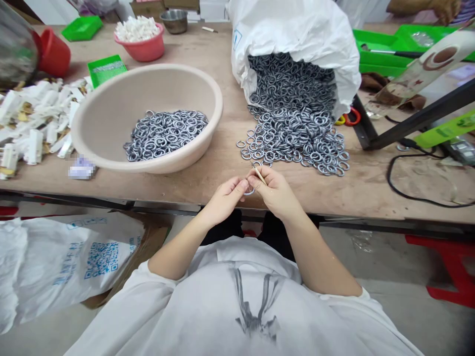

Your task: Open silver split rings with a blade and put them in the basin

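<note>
At the table's front edge my two hands meet. My left hand pinches a grey ring between thumb and fingers. In my right hand is a thin, light-coloured stick-like tool, its dark tip pointing away from me; the fingers of this hand also touch the ring. Just beyond lies a heap of loose grey rings, spilling from a white sack that rests on its side. Left of my hands, a large beige basin holds many similar rings.
White plastic pieces are piled at left, near a green tray. A red bowl and a metal bowl stand behind the basin. At right are a black metal bar, a cable and another person's hand.
</note>
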A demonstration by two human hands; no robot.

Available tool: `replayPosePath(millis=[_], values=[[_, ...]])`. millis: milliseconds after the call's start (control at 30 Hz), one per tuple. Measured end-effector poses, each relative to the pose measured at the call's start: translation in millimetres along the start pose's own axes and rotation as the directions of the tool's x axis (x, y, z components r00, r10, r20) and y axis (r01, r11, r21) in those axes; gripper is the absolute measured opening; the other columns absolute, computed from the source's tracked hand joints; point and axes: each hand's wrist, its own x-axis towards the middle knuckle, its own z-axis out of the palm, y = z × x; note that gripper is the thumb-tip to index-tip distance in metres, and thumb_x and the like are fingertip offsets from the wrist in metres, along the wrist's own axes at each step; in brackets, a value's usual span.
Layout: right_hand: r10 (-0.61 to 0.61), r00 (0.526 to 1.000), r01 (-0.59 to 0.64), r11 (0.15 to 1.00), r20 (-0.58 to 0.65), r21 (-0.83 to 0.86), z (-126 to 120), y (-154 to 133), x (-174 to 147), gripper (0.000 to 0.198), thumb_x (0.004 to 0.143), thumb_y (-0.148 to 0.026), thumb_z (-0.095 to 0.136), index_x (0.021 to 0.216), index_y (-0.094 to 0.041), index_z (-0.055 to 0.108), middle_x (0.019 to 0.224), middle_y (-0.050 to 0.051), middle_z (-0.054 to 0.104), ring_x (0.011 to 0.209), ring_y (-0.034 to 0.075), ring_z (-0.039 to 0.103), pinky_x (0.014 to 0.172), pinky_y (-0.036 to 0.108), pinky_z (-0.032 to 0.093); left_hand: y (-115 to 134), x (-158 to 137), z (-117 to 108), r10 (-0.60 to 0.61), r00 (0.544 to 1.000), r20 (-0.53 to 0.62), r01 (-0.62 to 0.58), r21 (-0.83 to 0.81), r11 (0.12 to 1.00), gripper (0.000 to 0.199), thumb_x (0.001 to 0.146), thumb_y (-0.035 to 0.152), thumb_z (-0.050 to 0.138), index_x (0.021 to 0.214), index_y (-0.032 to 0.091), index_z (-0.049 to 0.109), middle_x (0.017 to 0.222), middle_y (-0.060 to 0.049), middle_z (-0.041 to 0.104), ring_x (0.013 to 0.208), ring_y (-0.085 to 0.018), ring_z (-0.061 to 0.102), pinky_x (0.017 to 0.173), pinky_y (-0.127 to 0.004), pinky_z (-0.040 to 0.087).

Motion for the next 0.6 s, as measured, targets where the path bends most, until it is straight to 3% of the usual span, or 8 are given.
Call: replayPosePath(millis=[200, 367, 467, 600], values=[[-0.029, 0.995, 0.038, 0.995, -0.1, 0.088, 5.3, 6.4, -15.3, 0.04, 0.074, -0.054, 0.08, 0.093, -0.022, 0.064, 0.081, 0.0, 0.067, 0.067, 0.015, 0.063, 0.064, 0.03, 0.054, 4.1, -5.3, 17.5, -0.025, 0.996, -0.083, 0.01, -0.176, 0.984, 0.051, 0.08, 0.066, 0.066, 0.073, 0.017, 0.057, 0.056, 0.004, 0.043, 0.051, -0.007, 0.035, 0.047, -0.02, 0.027], [-0.081, 0.97, 0.083, 0.997, -0.231, 0.002, 2.5, 10.4, -16.0, 0.044, 0.08, -0.065, 0.069, 0.077, -0.021, 0.063, 0.065, -0.002, 0.059, 0.058, 0.013, 0.055, 0.057, 0.028, 0.047, 5.8, -9.7, 30.1, -0.064, 0.997, -0.045, 0.047, -0.305, 0.951, 0.053, 0.075, 0.065, 0.072, 0.07, 0.017, 0.052, 0.059, 0.004, 0.043, 0.05, -0.005, 0.031, 0.044, -0.018, 0.025], [-0.186, 0.94, 0.152, 0.979, -0.286, -0.138, -2.7, 10.9, -18.4, 0.048, 0.085, -0.069, 0.06, 0.079, -0.021, 0.061, 0.064, -0.003, 0.053, 0.054, 0.012, 0.045, 0.054, 0.027, 0.039, 8.8, -10.2, 30.0, -0.099, 0.994, -0.047, 0.074, -0.374, 0.924, 0.05, 0.077, 0.061, 0.073, 0.069, 0.017, 0.049, 0.057, 0.006, 0.039, 0.048, -0.004, 0.028, 0.042, -0.016, 0.021], [-0.351, 0.927, 0.264, 0.859, -0.13, -0.439, -5.1, 8.7, -29.7, 0.053, 0.093, -0.067, 0.048, 0.069, -0.021, 0.056, 0.061, -0.001, 0.052, 0.057, 0.013, 0.045, 0.057, 0.029, 0.036, 12.6, -10.6, 27.8, -0.145, 0.987, -0.066, 0.099, -0.455, 0.885, 0.049, 0.075, 0.057, 0.075, 0.07, 0.017, 0.047, 0.053, 0.008, 0.035, 0.045, -0.003, 0.024, 0.039, -0.014, 0.018]])
